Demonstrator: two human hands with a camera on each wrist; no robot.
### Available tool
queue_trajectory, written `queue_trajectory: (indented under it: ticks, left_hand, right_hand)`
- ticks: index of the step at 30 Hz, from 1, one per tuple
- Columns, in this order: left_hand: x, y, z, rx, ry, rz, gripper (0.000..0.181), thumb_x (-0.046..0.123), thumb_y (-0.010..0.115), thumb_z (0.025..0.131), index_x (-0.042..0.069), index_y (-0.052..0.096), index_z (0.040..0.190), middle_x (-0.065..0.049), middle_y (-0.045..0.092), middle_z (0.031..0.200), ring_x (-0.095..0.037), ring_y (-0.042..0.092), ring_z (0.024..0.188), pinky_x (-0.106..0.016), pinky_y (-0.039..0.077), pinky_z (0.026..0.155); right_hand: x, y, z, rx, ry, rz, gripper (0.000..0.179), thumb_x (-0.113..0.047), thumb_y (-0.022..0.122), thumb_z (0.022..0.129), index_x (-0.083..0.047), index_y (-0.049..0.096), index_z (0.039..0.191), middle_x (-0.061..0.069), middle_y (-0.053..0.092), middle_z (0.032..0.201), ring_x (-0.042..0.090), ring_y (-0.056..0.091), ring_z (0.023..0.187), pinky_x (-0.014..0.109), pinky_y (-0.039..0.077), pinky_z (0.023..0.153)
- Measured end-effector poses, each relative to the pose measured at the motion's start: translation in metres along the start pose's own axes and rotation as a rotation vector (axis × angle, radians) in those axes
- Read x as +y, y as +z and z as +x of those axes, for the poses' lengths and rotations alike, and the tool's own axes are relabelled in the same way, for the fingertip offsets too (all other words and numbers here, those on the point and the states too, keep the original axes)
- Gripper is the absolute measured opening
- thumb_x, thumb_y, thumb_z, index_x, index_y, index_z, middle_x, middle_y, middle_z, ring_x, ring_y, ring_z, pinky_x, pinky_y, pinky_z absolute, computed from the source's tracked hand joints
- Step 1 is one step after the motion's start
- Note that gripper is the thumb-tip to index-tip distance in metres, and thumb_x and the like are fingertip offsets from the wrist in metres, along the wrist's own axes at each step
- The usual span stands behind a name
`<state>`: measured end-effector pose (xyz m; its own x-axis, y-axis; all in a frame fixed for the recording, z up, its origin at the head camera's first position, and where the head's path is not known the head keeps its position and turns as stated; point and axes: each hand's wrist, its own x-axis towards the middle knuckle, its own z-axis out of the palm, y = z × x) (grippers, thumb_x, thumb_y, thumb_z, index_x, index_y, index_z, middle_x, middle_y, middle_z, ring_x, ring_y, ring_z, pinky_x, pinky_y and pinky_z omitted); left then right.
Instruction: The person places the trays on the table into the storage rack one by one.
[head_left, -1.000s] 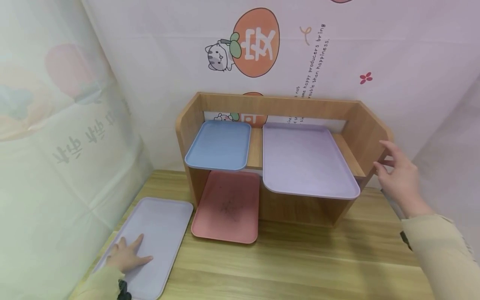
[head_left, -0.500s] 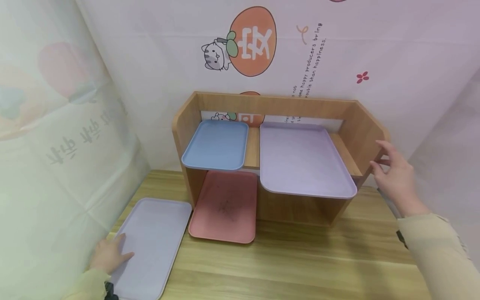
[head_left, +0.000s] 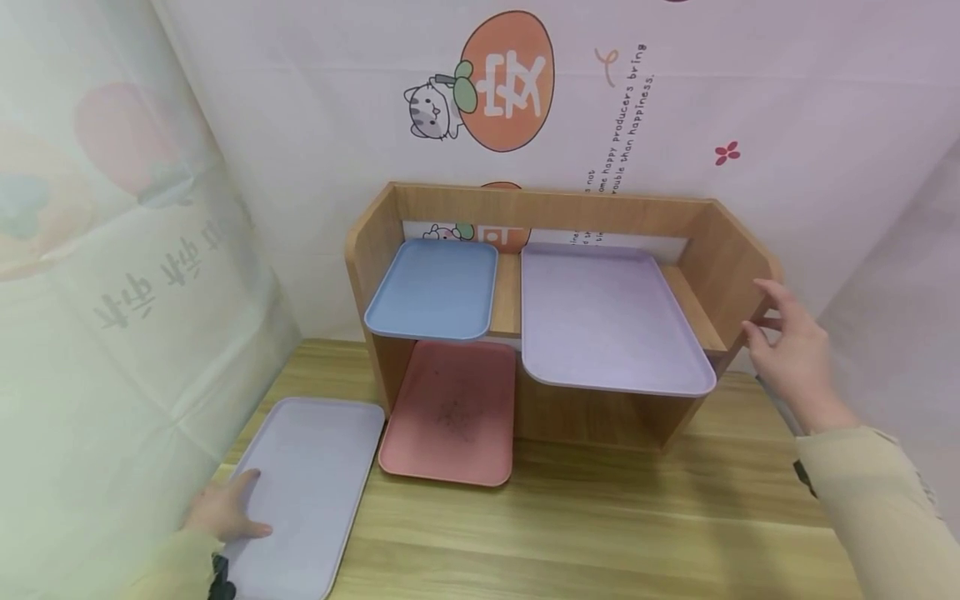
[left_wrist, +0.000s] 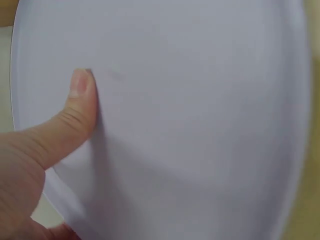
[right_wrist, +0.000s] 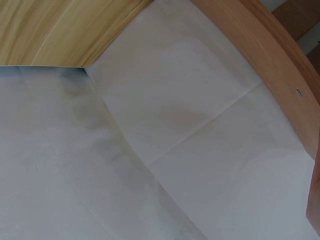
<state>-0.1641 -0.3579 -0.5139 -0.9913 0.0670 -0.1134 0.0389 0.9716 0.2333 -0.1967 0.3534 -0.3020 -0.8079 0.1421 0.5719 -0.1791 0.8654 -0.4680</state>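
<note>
A pale lavender tray (head_left: 322, 467) lies at the left of the table. My left hand (head_left: 219, 510) grips its left edge; in the left wrist view the thumb (left_wrist: 75, 112) crosses the rim over the tray's face, while another finger shows at the edge below. At the right, my right hand (head_left: 795, 358) holds the front edge of a wooden desktop shelf (head_left: 731, 258) by its side panel, thumb and fingers bent at the edge. The right wrist view shows no part of that hand, only wood and white cloth.
On the shelf's upper board sit a blue tray (head_left: 438, 287) and a larger purple tray (head_left: 607, 321), both overhanging its front. A pink tray (head_left: 450, 417) with dark marks juts from the lower left compartment, near the lavender tray. Printed cloth (head_left: 300, 125) backs the wood-grain table (head_left: 600, 517).
My left hand has moved left, from spread fingers over the lavender tray's surface to a hold at its left edge. The right hand stays at the shelf panel.
</note>
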Motion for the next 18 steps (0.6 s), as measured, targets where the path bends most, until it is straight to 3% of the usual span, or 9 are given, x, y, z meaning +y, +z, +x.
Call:
queue_trajectory:
  ticks: [4, 8, 15, 18]
  left_hand:
    - [0.009, -0.007, 0.002, -0.036, -0.03, 0.022, 0.104, 0.046, 0.088, 0.051, -0.007, 0.042, 0.128, -0.044, 0.053, 0.105, -0.062, 0.051, 0.089, -0.066, 0.045, 0.078]
    - [0.011, -0.015, 0.002, -0.035, -0.001, 0.022, 0.104, 0.04, 0.089, 0.052, -0.012, 0.039, 0.127, -0.043, 0.054, 0.104, -0.06, 0.054, 0.087, -0.062, 0.048, 0.078]
    - [-0.011, -0.018, 0.001, -0.068, 0.104, -0.058, 0.095, 0.02, 0.089, 0.056, -0.02, 0.038, 0.125, -0.045, 0.048, 0.114, -0.058, 0.051, 0.101, -0.062, 0.046, 0.087]
    - [-0.02, -0.027, -0.002, -0.134, 0.157, -0.162, 0.091, 0.017, 0.086, 0.063, -0.021, 0.034, 0.127, -0.047, 0.041, 0.12, -0.06, 0.05, 0.102, -0.061, 0.046, 0.086]
  right_hand:
    - [0.0, -0.001, 0.0, -0.001, -0.008, 0.003, 0.062, 0.008, 0.057, 0.086, -0.009, 0.036, 0.142, 0.033, 0.046, 0.132, 0.055, 0.056, 0.096, -0.006, 0.027, 0.053]
    - [0.0, -0.001, 0.001, -0.003, -0.008, 0.009, 0.062, 0.008, 0.056, 0.086, -0.008, 0.036, 0.142, 0.034, 0.047, 0.129, 0.055, 0.056, 0.095, -0.006, 0.027, 0.054]
    - [-0.001, -0.001, 0.001, -0.015, -0.005, 0.008, 0.062, 0.007, 0.056, 0.086, -0.008, 0.036, 0.142, 0.036, 0.048, 0.124, 0.054, 0.056, 0.095, -0.005, 0.028, 0.053]
    - [-0.001, 0.0, 0.0, 0.0, -0.011, 0.012, 0.061, 0.008, 0.056, 0.086, -0.008, 0.037, 0.142, 0.035, 0.049, 0.124, 0.053, 0.056, 0.094, -0.005, 0.028, 0.054]
